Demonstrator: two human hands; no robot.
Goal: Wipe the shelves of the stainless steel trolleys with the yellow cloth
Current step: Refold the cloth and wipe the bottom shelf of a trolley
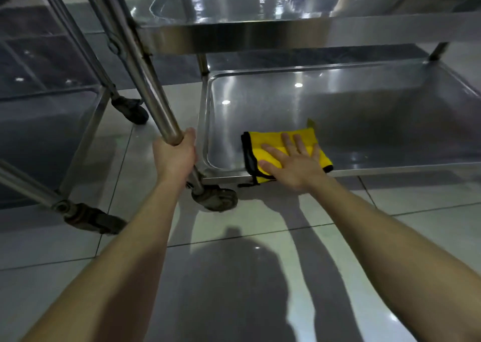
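A yellow cloth (268, 140) with a black border lies folded at the near left corner of the bottom shelf (364, 123) of a stainless steel trolley. My right hand (291, 162) presses flat on the cloth with straight, spread fingers. My left hand (175, 154) grips the trolley's near left upright post (153, 99) low down, just above the castor. A second shelf (260, 33) of the same trolley runs above, shiny and reflective.
A second steel trolley (52, 123) stands close on the left, its low shelf and slanted legs reaching the tiled floor. Black castors (216, 198) sit under both trolleys. Grey glossy floor tiles (234, 276) fill the foreground with my shadow on them.
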